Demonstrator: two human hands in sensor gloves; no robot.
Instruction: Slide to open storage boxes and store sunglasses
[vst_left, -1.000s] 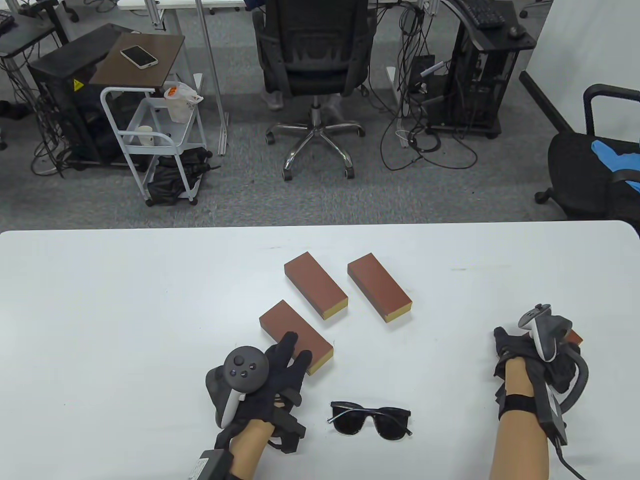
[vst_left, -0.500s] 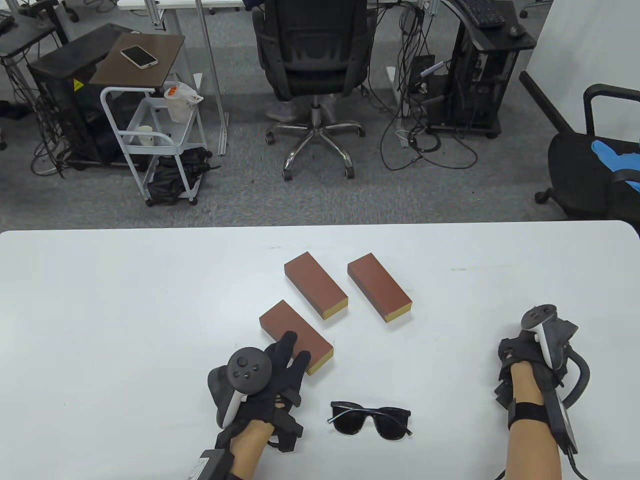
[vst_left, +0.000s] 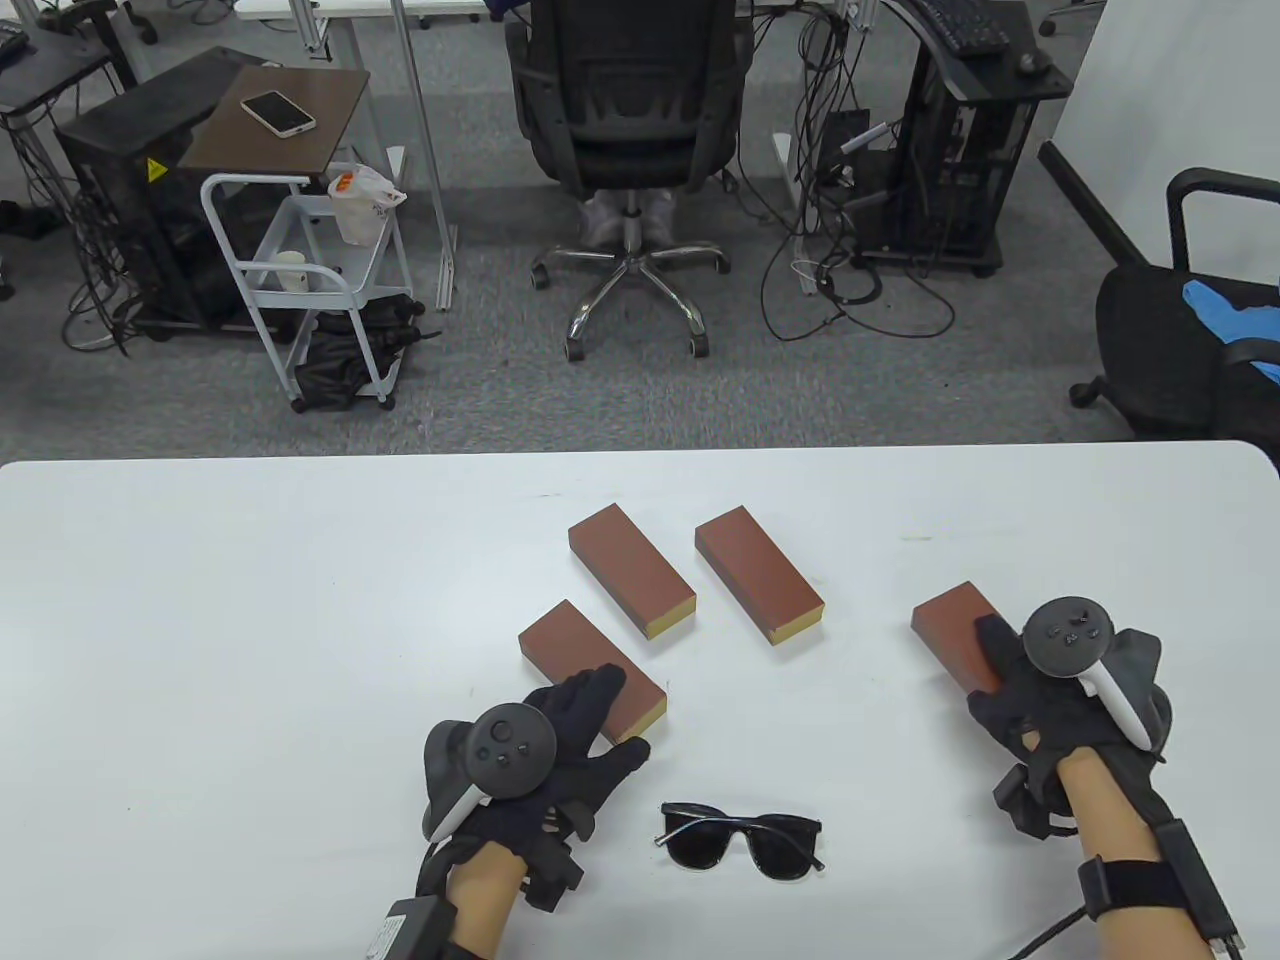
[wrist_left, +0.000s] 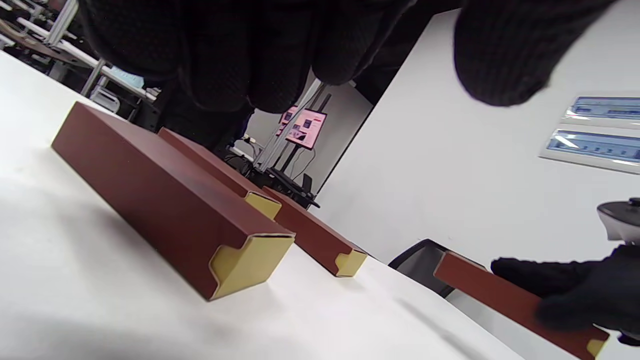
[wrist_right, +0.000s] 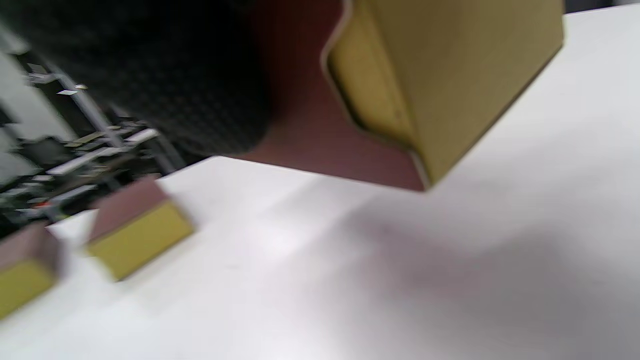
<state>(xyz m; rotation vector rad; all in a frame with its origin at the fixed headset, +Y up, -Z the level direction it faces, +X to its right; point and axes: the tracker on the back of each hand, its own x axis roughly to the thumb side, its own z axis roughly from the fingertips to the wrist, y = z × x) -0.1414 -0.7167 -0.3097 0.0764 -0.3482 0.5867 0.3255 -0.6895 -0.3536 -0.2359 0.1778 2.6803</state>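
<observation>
A pair of dark sunglasses (vst_left: 740, 840) is lying on the white desk (vst_left: 250, 620) near its front edge, arms folded, lenses facing up. They are sitting between the two hands, nearer the left one, and nothing is touching them.

Four brown boxes with yellow ends are sharing the desk. The nearest box (vst_left: 590, 675) is lying at a slant just behind and to the left of the sunglasses. The left hand (vst_left: 545, 745) is reaching over its near end, fingers (vst_left: 590, 700) lying across the brown top and the thumb spread out beside the yellow end; the left wrist view is showing the fingers held just above the box, so real contact cannot be told. Two more boxes, a middle box (vst_left: 632, 583) and a far box (vst_left: 758, 573), are lying side by side behind it at the same slant, apart from each other and untouched.

The fourth box (vst_left: 955, 635) is off to the right, well apart from the rest. The right hand (vst_left: 1040, 690) is holding it by its near half, fingers wrapped over the top. In the right wrist view this box is appearing tilted, its yellow end lifted off the desk.
</observation>
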